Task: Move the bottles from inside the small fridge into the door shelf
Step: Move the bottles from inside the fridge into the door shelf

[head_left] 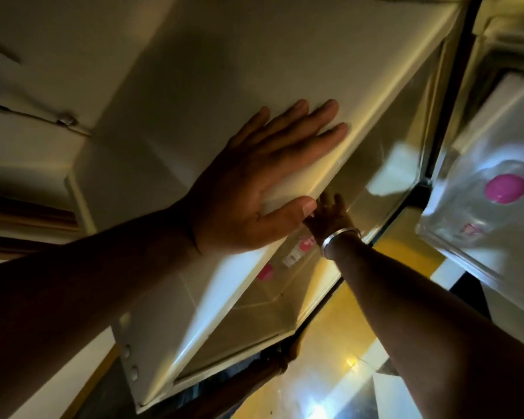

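I look down on the small white fridge [254, 55], whose door [496, 95] is swung open at the right. My left hand [263, 179] lies flat on the fridge top, fingers spread and holding nothing. My right hand [330, 216], with a silver bangle on the wrist, reaches into the fridge under the top's front edge; its fingertips are hidden there. Just below that wrist lies a clear bottle [303, 247] with a pink label, and a pink cap [265, 272] shows beside it. In the door shelf [442, 246] stands a clear bottle with a pink cap [505, 189].
Yellow and white floor [339, 316] shows below the fridge opening. A wall and a wooden edge [28, 219] are at the left. The fridge's side panel with round buttons [127, 352] faces down-left.
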